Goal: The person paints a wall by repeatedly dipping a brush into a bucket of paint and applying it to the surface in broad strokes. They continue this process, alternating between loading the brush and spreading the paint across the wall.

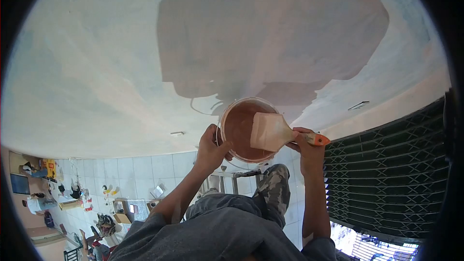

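Paintbrush [276, 133], paint-coated, over round bucket [251, 99]

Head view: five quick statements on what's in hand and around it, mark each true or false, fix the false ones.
1. The left hand holds the bucket at its side. True.
2. The right hand grasps the brush by its bristles. False: it grasps the handle.
3. The brush head is over the bucket's opening. True.
4. The wall shows one even shade. False: a darker patch spreads across it.
5. The dark lattice gate stands on the right side of the picture. True.
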Tool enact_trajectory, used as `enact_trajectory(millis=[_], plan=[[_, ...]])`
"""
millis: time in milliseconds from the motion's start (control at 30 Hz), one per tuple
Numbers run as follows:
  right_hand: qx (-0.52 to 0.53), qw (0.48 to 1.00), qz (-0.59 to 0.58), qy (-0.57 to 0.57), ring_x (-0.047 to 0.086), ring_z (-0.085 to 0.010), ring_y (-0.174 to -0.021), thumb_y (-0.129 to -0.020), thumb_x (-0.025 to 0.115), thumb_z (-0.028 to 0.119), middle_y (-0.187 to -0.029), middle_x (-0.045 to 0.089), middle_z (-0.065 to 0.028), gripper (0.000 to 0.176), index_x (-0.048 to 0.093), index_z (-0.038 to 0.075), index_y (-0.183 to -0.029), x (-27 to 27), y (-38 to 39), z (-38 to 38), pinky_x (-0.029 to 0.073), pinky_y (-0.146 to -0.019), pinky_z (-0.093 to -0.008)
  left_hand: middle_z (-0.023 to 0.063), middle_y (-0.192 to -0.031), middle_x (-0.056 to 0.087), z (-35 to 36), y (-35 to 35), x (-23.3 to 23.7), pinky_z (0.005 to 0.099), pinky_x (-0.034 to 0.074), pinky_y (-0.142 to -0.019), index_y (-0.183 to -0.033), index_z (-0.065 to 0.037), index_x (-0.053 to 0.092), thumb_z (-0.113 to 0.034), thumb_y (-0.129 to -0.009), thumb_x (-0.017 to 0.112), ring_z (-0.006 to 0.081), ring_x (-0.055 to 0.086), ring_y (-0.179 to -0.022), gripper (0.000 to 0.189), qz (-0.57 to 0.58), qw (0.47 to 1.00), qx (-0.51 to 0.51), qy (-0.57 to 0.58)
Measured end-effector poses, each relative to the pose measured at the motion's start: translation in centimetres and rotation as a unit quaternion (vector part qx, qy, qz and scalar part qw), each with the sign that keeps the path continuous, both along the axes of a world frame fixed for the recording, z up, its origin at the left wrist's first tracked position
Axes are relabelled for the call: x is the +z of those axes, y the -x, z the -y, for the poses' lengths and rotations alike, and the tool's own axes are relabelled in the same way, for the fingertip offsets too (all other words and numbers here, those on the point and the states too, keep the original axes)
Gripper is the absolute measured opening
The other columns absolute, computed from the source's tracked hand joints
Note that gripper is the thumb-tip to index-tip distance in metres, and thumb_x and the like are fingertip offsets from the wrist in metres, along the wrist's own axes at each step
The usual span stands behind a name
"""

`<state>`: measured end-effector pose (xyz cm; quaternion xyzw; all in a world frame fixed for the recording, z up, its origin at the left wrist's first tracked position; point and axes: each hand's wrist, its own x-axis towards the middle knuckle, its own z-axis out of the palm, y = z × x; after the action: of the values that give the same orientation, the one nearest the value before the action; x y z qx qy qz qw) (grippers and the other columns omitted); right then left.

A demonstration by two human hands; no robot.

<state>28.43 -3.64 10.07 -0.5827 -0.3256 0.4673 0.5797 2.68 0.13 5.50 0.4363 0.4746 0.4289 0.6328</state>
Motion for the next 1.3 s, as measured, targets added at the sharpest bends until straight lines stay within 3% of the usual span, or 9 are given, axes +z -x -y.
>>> enact_trajectory(millis=[133,233,600,733,933,1067,1133,1267,1300], plan=[[-0.031,0.987,-0.157,-0.028,0.068,-0.0239,-0.087,-0.087,0.068,0.012,-0.098,0.066,-0.0136,0.024,0.062,-0.003,-0.105,-1.2,-1.5,0.3,0.060,-0.079,-0.0382,0.0097,-0.070,0.057,-0.2,0.1,0.5,0.0271,0.053,-0.045,-0.088,-0.001,0.043,0.001,-0.081,0.060,0.0164,0.061,-0.052,0.018,-0.001,1.000,-0.002,-0.007],[-0.022,0.976,-0.209,-0.056,0.068,-0.0247,-0.088,-0.087,0.069,0.014,-0.099,0.066,-0.0138,0.026,0.062,-0.003,-0.106,-1.7,-1.9,0.5,0.059,-0.081,-0.0396,0.0102,-0.069,0.058,-0.2,0.3,0.7,0.0277,0.053,-0.045,-0.087,-0.001,0.043,0.001,-0.081,0.060,0.0167,0.061,-0.052,0.018,0.015,1.000,-0.004,0.001],[0.024,0.948,-0.284,-0.143,0.063,-0.0224,-0.098,-0.088,0.066,0.015,-0.104,0.064,-0.0100,0.024,0.060,0.001,-0.107,1.9,-1.2,-1.4,0.054,-0.086,-0.0406,0.0101,-0.071,0.060,0.4,0.6,-1.3,0.0305,0.052,-0.047,-0.093,0.000,0.049,-0.003,-0.083,0.063,0.0181,0.062,-0.055,0.018,0.012,1.000,0.012,-0.025],[0.026,0.932,-0.267,-0.245,0.063,-0.0207,-0.098,-0.088,0.066,0.014,-0.105,0.064,-0.0094,0.024,0.060,0.003,-0.108,10.3,0.3,-4.6,0.055,-0.084,-0.0373,0.0111,-0.071,0.060,0.5,0.7,-0.6,0.0314,0.053,-0.047,-0.091,0.001,0.048,-0.003,-0.083,0.064,0.0195,0.062,-0.054,0.018,0.042,0.999,0.004,-0.024],[0.083,0.868,-0.142,-0.468,0.060,-0.0187,-0.100,-0.092,0.065,0.024,-0.114,0.060,-0.0084,0.032,0.060,0.003,-0.116,29.1,4.1,-11.0,0.054,-0.086,-0.0341,0.0115,-0.073,0.060,0.6,1.0,-1.0,0.0322,0.054,-0.050,-0.095,0.002,0.050,-0.005,-0.083,0.064,0.0204,0.063,-0.054,0.019,0.023,0.997,-0.001,-0.076],[0.120,0.786,-0.120,-0.595,0.064,-0.0194,-0.094,-0.085,0.071,0.011,-0.105,0.062,-0.0101,0.031,0.060,-0.001,-0.111,40.2,8.5,-13.2,0.059,-0.075,-0.0306,0.0114,-0.072,0.061,1.4,1.1,0.9,0.0312,0.053,-0.051,-0.094,0.003,0.052,-0.005,-0.084,0.063,0.0200,0.063,-0.056,0.017,-0.003,0.998,0.000,-0.060],[0.161,0.762,-0.088,-0.620,0.066,-0.0208,-0.085,-0.083,0.071,0.008,-0.100,0.064,-0.0123,0.028,0.061,-0.004,-0.107,44.4,9.9,-14.3,0.060,-0.075,-0.0308,0.0116,-0.072,0.062,1.9,1.3,1.6,0.0309,0.052,-0.053,-0.095,0.003,0.052,-0.006,-0.084,0.063,0.0199,0.063,-0.056,0.017,-0.006,0.998,-0.001,-0.058],[0.165,0.765,-0.041,-0.621,0.065,-0.0205,-0.087,-0.085,0.070,0.009,-0.100,0.064,-0.0114,0.025,0.060,-0.001,-0.106,49.6,13.5,-14.5,0.060,-0.082,-0.0339,0.0117,-0.072,0.062,1.6,0.9,0.3,0.0310,0.052,-0.053,-0.095,0.003,0.052,-0.007,-0.085,0.064,0.0197,0.063,-0.057,0.018,0.004,0.998,-0.015,-0.058],[0.165,0.754,-0.040,-0.635,0.066,-0.0208,-0.088,-0.085,0.070,0.008,-0.100,0.064,-0.0116,0.024,0.060,-0.002,-0.105,50.4,14.6,-14.4,0.060,-0.082,-0.0341,0.0100,-0.067,0.057,1.9,0.2,0.3,0.0302,0.049,-0.046,-0.089,0.000,0.048,-0.009,-0.082,0.065,0.0187,0.059,-0.051,0.020,0.052,0.994,0.036,-0.093]])
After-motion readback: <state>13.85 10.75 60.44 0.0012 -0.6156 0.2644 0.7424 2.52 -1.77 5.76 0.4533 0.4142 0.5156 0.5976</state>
